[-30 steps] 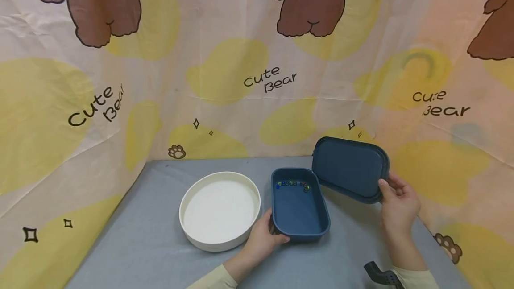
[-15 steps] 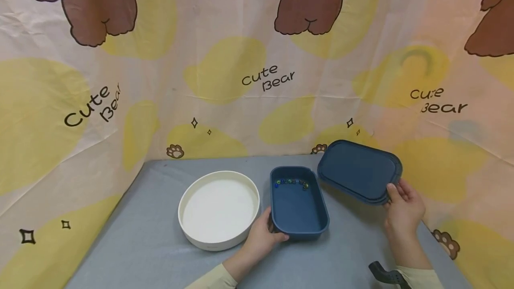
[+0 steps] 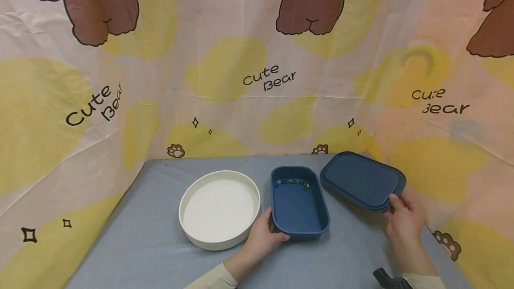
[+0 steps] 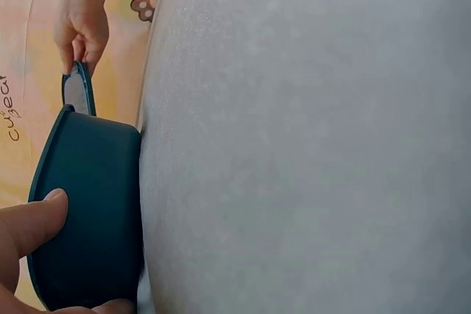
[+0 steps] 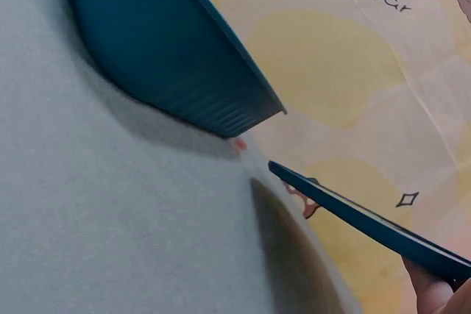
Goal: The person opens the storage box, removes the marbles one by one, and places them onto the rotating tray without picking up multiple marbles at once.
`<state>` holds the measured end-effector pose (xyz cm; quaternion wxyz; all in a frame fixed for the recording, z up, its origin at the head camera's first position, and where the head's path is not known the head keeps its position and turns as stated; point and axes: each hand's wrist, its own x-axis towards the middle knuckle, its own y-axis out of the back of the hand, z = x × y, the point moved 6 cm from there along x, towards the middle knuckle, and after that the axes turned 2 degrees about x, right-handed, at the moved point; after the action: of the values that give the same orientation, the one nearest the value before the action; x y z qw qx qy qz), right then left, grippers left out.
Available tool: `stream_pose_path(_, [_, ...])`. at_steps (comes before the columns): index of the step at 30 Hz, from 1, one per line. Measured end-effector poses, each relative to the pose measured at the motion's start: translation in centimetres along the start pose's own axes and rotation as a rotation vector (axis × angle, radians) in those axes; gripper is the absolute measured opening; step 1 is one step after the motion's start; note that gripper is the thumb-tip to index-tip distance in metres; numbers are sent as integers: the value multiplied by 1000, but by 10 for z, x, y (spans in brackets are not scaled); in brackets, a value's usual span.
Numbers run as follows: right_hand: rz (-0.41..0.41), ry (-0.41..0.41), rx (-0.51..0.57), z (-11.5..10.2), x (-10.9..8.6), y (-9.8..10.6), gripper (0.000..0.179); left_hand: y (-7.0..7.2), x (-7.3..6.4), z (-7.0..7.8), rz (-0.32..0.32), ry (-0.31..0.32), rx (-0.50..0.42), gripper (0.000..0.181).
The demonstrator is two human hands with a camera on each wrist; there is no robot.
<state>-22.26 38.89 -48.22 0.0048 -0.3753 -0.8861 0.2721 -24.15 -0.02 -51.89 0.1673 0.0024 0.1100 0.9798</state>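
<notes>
A deep blue rectangular box (image 3: pixel 301 213) stands on the table, with several small glass marbles (image 3: pixel 291 182) along its far end. My left hand (image 3: pixel 260 238) grips its near left corner, and the thumb (image 4: pixel 45 215) lies against the outer wall in the left wrist view. Right of the box, my right hand (image 3: pixel 405 217) pinches the near right corner of a matching blue lid (image 3: pixel 363 181) between thumb and fingers. The lid is tilted and apart from the box. In the right wrist view the lid (image 5: pixel 368 222) is held above the table, over its shadow.
A round white tray (image 3: pixel 218 208) with a low rim stands just left of the box, close to my left hand. A printed cloth (image 3: pixel 225 70) hangs behind the grey table cover (image 3: pixel 160 235) and along both sides. A black strap piece (image 3: pixel 387 278) is at my right wrist.
My right hand has moved the lid rightward and lower, and the lid has tipped flatter toward the table. The left hand, box, marbles and white tray have stayed in place.
</notes>
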Motion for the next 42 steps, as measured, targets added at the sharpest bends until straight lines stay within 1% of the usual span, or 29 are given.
stream_pose_path(3, [18, -38, 8, 6, 3, 5, 17, 0, 0, 0, -6, -5, 2, 99])
stream_pose_path(5, [23, -75, 23, 9, 4, 8, 19, -1, -1, 1, -10, -5, 2, 99])
stream_pose_path(8, [23, -138, 33, 14, 5, 11, 39, -1, -2, 1, -17, -14, 0, 98])
stream_pose_path(11, [7, -179, -18, 17, 6, 14, 61, -2, -2, 3, -23, -25, -4, 97])
stream_pose_path(13, [-4, -211, -50, 18, 8, 16, 68, -2, -2, 3, -26, -30, -4, 97])
stream_pose_path(17, [-78, -280, -116, 22, 11, 22, 76, -2, -2, 4, -20, -31, 4, 99])
stream_pose_path(19, [-127, -312, -177, 24, 12, 26, 80, -2, -1, 4, -18, -27, 10, 99])
stream_pose_path(21, [-199, -338, -247, 25, 12, 30, 81, -2, -1, 3, -15, -21, 7, 100])
stream_pose_path(24, [-310, -342, -346, 25, 11, 33, 80, -1, -1, 4, -13, -20, -4, 100])
stream_pose_path(26, [-380, -340, -384, 25, 10, 34, 78, -1, -2, 4, -12, -25, -12, 100])
stream_pose_path(28, [-418, -332, -413, 26, 10, 36, 79, -1, -2, 5, -14, -29, -15, 100])
stream_pose_path(31, [-450, -332, -430, 27, 9, 38, 85, -1, -2, 4, -15, -31, -14, 99])
stream_pose_path(35, [-462, -342, -455, 28, 10, 40, 93, 0, -2, 2, -4, -20, -8, 100])
stream_pose_path(38, [-462, -343, -486, 28, 10, 44, 95, 0, -2, 2, -5, -11, -5, 100])
stream_pose_path(42, [-468, -353, -505, 28, 10, 47, 97, 0, -3, 2, -10, -15, -6, 100])
